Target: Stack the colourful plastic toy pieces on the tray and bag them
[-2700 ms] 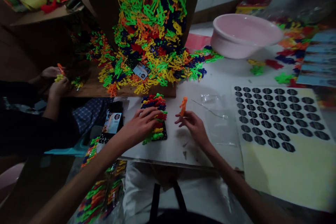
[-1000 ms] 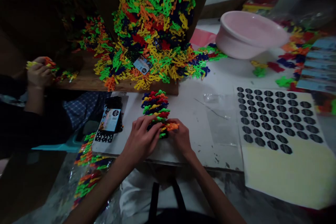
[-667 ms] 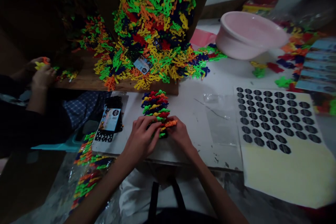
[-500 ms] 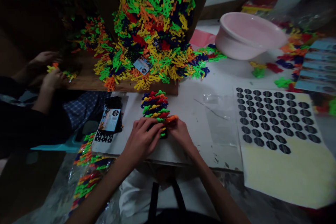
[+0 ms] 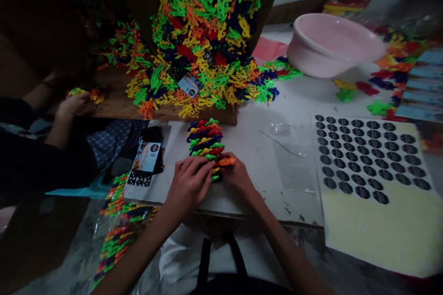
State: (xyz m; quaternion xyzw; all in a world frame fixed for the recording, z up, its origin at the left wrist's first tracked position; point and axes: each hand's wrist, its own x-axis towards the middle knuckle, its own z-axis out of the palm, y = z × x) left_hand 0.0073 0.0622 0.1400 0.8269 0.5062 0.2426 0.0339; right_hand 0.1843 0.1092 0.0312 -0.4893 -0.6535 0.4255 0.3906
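Rows of small red, green, yellow, blue and orange plastic figures (image 5: 205, 138) stand packed on a dark base in front of me. My left hand (image 5: 192, 177) lies over the near left part of the rows, its fingers bent and their tips pressed together on the figures; what they pinch is hidden. At the right side of the rows, my right hand (image 5: 238, 176) holds an orange figure (image 5: 227, 162) between closed fingers. A stack of black cards with a blue label (image 5: 148, 156) lies to the left on the white table (image 5: 249, 138).
Loose coloured figures (image 5: 207, 64) spill from a large box behind. A pink basin (image 5: 328, 50), a clear bag (image 5: 294, 161) and a sticker sheet (image 5: 374, 221) are on the right. Another person's hand (image 5: 71, 105) works at the left.
The view has shifted slightly, moving the scene a little right. My hands stay at the near end of the rows. The other person's hands have moved among figures at the left.
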